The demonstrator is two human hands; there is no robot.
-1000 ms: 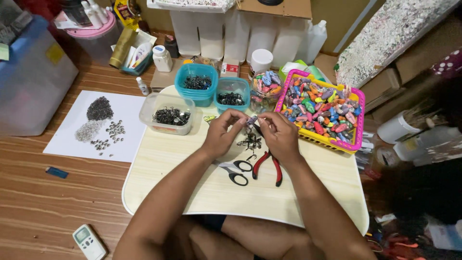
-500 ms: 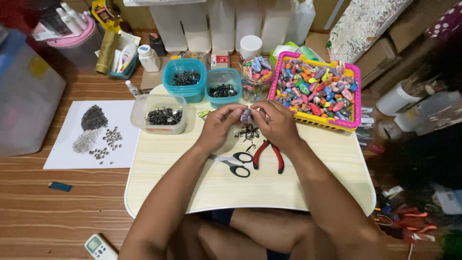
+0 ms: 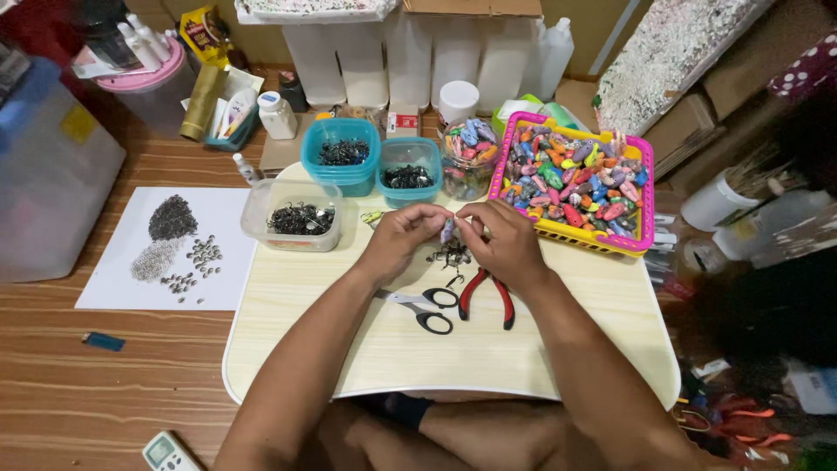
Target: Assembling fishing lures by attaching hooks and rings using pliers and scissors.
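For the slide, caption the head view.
Both hands, left and right, pinch a small bead above pliers and scissors.

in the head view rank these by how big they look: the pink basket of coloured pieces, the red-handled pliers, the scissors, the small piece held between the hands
1. pink basket, by far the largest
2. red-handled pliers and scissors: these look about alike, so no ranking between them
3. small piece pinched between the left hand and right hand, the smallest

A home craft corner on a wooden floor. A low lap table holds tubs of small metal parts, with a basket of coloured beads far right. Cardboard boxes and plastic bottles stand behind.
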